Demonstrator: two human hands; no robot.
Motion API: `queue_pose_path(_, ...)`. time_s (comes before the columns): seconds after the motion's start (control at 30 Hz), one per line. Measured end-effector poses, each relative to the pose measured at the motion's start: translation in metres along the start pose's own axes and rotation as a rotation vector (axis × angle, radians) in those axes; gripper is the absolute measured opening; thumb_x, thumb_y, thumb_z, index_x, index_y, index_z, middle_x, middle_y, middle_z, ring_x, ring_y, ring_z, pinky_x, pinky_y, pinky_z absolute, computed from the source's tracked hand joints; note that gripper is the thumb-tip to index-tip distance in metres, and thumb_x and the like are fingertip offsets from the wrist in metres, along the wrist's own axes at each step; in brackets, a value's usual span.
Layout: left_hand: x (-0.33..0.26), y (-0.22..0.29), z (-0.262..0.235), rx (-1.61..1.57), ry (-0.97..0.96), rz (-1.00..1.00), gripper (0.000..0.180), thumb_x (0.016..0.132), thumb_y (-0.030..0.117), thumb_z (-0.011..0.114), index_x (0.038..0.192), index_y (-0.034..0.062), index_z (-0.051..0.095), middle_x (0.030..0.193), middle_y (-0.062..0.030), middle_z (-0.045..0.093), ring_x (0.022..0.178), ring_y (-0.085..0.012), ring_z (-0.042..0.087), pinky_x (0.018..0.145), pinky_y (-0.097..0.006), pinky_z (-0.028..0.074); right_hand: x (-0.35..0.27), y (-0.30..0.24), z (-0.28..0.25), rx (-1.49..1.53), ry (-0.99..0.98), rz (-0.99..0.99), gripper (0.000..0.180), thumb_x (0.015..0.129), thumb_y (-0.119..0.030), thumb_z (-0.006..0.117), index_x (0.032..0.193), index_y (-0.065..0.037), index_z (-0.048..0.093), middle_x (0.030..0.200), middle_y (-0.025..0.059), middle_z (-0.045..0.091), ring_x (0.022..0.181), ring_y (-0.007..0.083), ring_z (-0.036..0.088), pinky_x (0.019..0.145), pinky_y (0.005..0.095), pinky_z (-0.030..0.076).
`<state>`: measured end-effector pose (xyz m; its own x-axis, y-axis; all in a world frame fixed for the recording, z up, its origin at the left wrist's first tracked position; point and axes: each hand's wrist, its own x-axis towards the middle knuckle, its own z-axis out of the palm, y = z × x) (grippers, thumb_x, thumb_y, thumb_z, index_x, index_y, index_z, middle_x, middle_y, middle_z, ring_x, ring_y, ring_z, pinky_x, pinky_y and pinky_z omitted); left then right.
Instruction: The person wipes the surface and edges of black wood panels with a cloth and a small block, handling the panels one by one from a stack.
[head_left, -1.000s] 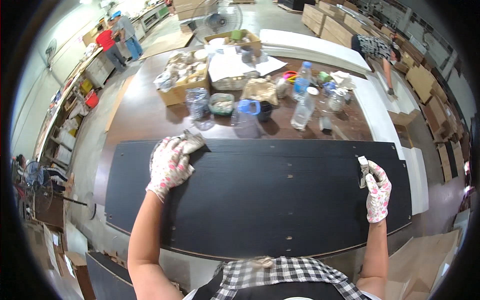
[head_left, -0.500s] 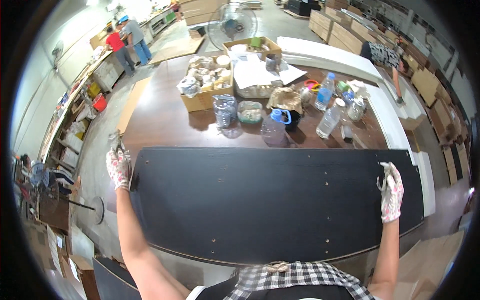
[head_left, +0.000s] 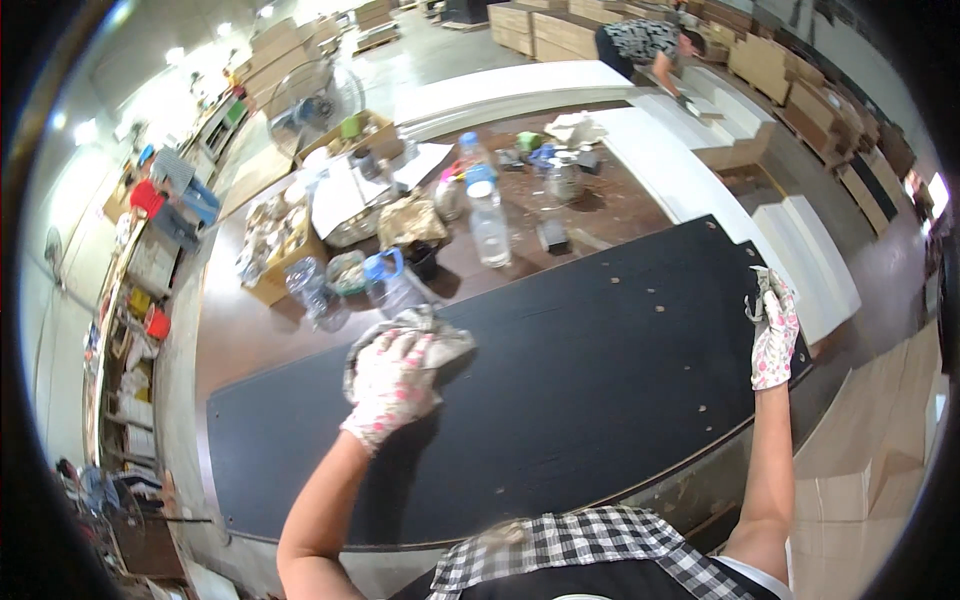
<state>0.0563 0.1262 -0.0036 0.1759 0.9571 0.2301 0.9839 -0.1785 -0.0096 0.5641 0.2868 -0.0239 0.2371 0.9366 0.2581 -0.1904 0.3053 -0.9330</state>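
A long black panel (head_left: 560, 370) with small holes lies across the table in front of me. My left hand (head_left: 395, 385), in a white glove with pink spots, presses a crumpled grey cloth (head_left: 445, 345) onto the panel near its far edge. The palm side of this hand is hidden. At the panel's right end is my right hand (head_left: 775, 335), in a matching glove with greyish fingertips. Its fingers are loosely bent with the thumb apart, and nothing shows between them. Whether it touches the panel is unclear.
Beyond the panel, the brown table (head_left: 240, 340) holds a cardboard box (head_left: 275, 280) of small items, a clear bottle (head_left: 490, 230), a blue-topped jug (head_left: 390, 285) and a jar (head_left: 565, 180). White boards (head_left: 670, 180) line the back right. A co-worker (head_left: 640, 45) bends over boards there.
My left hand has moved inward from the panel's left end with the cloth, now on the surface. My right hand stays by the right end. The view has turned rightward and tilted.
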Motion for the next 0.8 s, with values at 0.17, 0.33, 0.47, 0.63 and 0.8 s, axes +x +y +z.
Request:
queue_pose_path(0.17,0.143,0.138,0.044,-0.113,-0.018,0.185,0.061,0.073,0.033,0.069,0.126,0.0065,0.056,0.121,-0.0133,0.059,0.118,-0.0363,0.053,0.093,-0.048,0.046,-0.014,-0.009,-0.072,-0.009,0.176,0.026,0.040,0.095,-0.009,0.055,0.133,0.000,0.050,0.130,0.0096,0.055,0.118,0.0181,0.054,0.096,0.0317,0.046)
queue_pose_path(0.33,0.277,0.267,0.093,-0.267,-0.120,0.217,0.055,0.079,0.031,0.062,0.127,0.0055,0.054,0.124,-0.0164,0.055,0.119,-0.0355,0.050,0.094,-0.049,0.045,-0.040,-0.046,-0.120,-0.152,0.366,0.084,0.035,0.097,-0.020,0.055,0.128,-0.004,0.054,0.117,0.0034,0.063,0.100,0.0106,0.057,0.085,0.0271,0.048)
queue_pose_path(0.47,0.352,0.363,0.093,-0.363,-0.137,0.271,0.048,0.077,0.033,0.062,0.118,0.0076,0.059,0.120,-0.0147,0.056,0.114,-0.0333,0.052,0.093,-0.047,0.043,-0.072,-0.060,-0.187,-0.295,0.507,0.037,0.043,0.099,-0.027,0.049,0.134,-0.002,0.047,0.124,0.0047,0.059,0.105,0.0133,0.055,0.085,0.0275,0.047)
queue_pose_path(0.63,0.398,0.404,0.117,-0.420,-0.090,0.467,0.041,0.078,0.025,0.058,0.116,0.0108,0.064,0.118,-0.0091,0.061,0.111,-0.0310,0.056,0.094,-0.043,0.044,-0.095,-0.039,-0.269,-0.287,0.562,0.058,0.039,0.097,-0.018,0.045,0.133,-0.003,0.051,0.129,0.0073,0.056,0.113,0.0178,0.053,0.086,0.0299,0.046)
queue_pose_path(0.8,0.328,0.361,0.099,-0.967,0.326,0.581,0.032,0.082,0.017,0.056,0.112,0.0066,0.063,0.104,-0.0164,0.063,0.098,-0.0351,0.059,0.081,-0.045,0.048,-0.058,-0.049,-0.223,-0.259,0.347,-0.046,0.046,0.097,-0.025,0.044,0.138,-0.005,0.046,0.137,0.0076,0.050,0.113,0.0196,0.053,0.093,0.0326,0.042)
